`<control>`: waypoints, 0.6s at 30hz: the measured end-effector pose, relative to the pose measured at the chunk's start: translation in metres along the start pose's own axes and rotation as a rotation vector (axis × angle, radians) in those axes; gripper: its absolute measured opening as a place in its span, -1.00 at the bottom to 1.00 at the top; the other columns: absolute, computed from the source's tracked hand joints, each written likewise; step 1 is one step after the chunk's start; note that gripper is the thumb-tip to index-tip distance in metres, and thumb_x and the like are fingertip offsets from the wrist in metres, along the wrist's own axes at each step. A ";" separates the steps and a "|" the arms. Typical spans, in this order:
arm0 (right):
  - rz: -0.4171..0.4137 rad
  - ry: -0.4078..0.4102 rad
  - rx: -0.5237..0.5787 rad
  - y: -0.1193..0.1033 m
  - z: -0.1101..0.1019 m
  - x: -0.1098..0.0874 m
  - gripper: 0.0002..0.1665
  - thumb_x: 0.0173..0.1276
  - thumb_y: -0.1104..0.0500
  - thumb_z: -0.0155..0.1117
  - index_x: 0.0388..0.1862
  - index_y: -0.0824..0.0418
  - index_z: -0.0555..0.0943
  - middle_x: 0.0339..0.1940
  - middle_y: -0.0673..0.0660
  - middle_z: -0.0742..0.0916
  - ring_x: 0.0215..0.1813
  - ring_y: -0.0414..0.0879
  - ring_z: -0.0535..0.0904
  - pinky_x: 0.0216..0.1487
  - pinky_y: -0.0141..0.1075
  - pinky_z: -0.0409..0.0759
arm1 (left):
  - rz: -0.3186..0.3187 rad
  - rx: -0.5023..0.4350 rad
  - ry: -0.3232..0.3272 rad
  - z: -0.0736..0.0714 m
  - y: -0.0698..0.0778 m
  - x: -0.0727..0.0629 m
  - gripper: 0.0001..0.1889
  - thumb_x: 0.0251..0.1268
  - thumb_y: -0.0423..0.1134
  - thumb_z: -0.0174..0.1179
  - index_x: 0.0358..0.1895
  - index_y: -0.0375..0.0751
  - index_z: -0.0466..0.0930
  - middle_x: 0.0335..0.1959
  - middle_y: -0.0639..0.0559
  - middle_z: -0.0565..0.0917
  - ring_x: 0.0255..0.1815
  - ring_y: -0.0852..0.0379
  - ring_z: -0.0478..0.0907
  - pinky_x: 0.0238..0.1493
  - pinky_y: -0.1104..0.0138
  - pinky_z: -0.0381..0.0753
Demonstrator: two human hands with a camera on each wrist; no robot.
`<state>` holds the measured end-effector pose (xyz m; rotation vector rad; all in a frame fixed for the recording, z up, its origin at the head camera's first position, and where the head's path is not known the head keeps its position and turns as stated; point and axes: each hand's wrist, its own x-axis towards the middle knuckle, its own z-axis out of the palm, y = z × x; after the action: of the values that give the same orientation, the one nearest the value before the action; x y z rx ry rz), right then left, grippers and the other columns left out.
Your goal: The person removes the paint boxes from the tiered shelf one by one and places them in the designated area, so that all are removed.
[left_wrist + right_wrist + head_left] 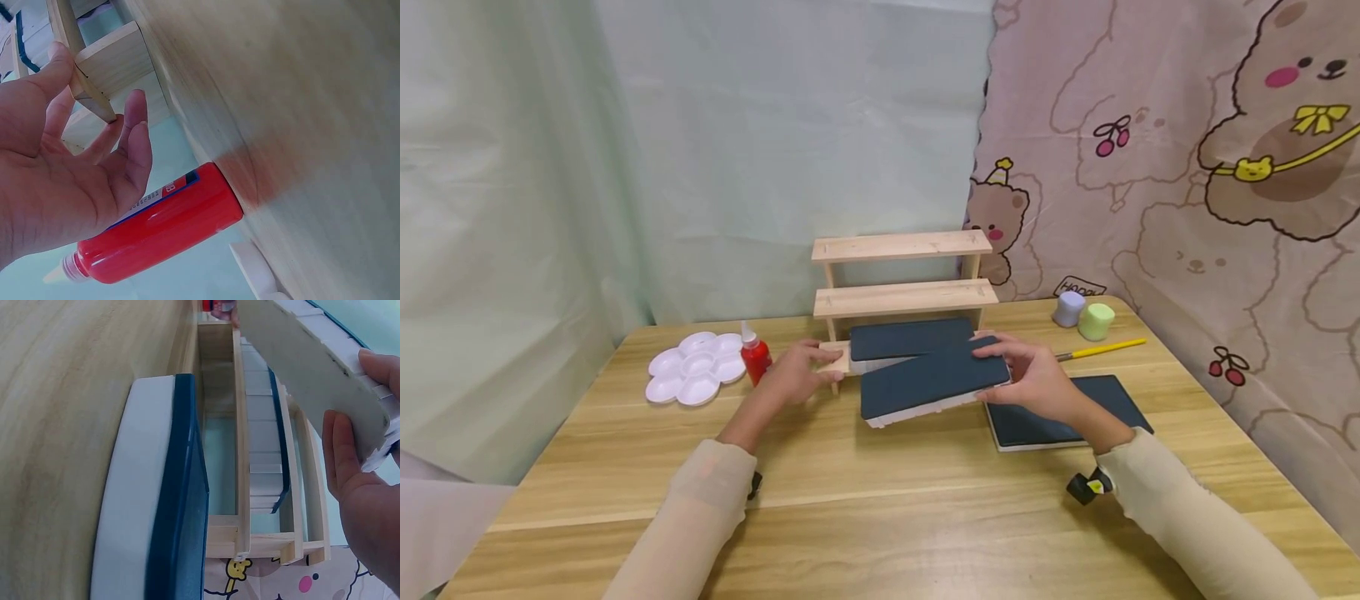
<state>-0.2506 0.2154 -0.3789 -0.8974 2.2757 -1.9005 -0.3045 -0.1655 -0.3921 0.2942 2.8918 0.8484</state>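
Note:
My right hand [1037, 379] grips the right end of a long flat case [932, 379] with a dark blue top and white ridged sides, thumb on one face and fingers on the other. The case is tilted and held in front of a three-step wooden shelf [902, 298]. A similar blue-topped case [913, 335] lies on the shelf's lowest step, partly hidden behind it. My left hand [793, 375] pinches the left end of that lowest step; in the left wrist view, thumb and fingers take the board's end [94, 103] from opposite sides. A red bottle [169, 231] stands beside that hand.
A third blue-topped case [1112, 400] lies on the wooden table [880, 517] under my right forearm. Behind it are a yellow-handled brush [1112, 347], a purple jar [1070, 309] and a green one [1096, 322]. A white flower-shaped palette [696, 389] sits at the left.

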 end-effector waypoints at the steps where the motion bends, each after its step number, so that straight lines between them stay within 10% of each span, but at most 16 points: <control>1: 0.002 0.003 -0.016 0.001 0.000 0.000 -0.33 -0.03 0.54 0.51 0.14 0.53 0.55 0.45 0.41 0.36 0.52 0.23 0.19 -0.08 -0.35 0.69 | 0.003 0.001 0.001 0.000 0.000 0.000 -0.44 0.26 -0.07 0.36 0.34 0.02 0.52 0.47 -0.33 0.28 0.45 -0.37 0.22 0.36 -0.18 0.30; 4: 0.004 0.011 -0.036 0.002 0.000 -0.002 -0.35 -0.03 0.53 0.52 0.12 0.51 0.57 0.47 0.44 0.34 0.55 0.24 0.09 -0.10 -0.41 0.67 | 0.005 0.003 0.002 0.000 0.001 0.001 -0.44 0.26 -0.07 0.36 0.33 0.01 0.53 0.46 -0.34 0.29 0.44 -0.37 0.23 0.35 -0.18 0.31; 7: 0.008 0.019 -0.050 0.004 0.001 -0.003 -0.37 -0.03 0.51 0.53 0.10 0.50 0.58 0.47 0.46 0.31 0.06 -0.05 0.59 -0.34 -0.50 0.58 | 0.001 0.004 -0.003 0.000 0.001 0.001 -0.45 0.27 -0.07 0.36 0.34 0.02 0.52 0.47 -0.34 0.28 0.44 -0.37 0.22 0.35 -0.17 0.32; 11: 0.014 0.021 -0.077 0.005 0.003 -0.003 -0.39 -0.03 0.48 0.55 0.08 0.47 0.60 0.47 0.50 0.30 -0.59 -0.37 0.24 -0.59 -0.47 0.32 | -0.021 -0.002 -0.008 0.000 0.001 0.000 -0.44 0.27 -0.06 0.35 0.35 0.05 0.51 0.48 -0.31 0.26 0.46 -0.36 0.20 0.35 -0.17 0.32; 18: 0.027 0.038 -0.199 0.006 0.005 -0.001 -0.43 -0.04 0.41 0.60 0.04 0.32 0.67 0.17 0.35 0.56 -0.66 -0.25 0.14 -0.63 -0.41 0.21 | -0.019 0.000 -0.007 0.000 0.000 0.001 -0.45 0.28 -0.07 0.35 0.34 0.04 0.52 0.48 -0.32 0.26 0.46 -0.37 0.20 0.36 -0.17 0.30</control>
<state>-0.2503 0.2118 -0.3860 -0.8505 2.5204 -1.7184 -0.3054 -0.1651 -0.3916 0.2679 2.8834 0.8429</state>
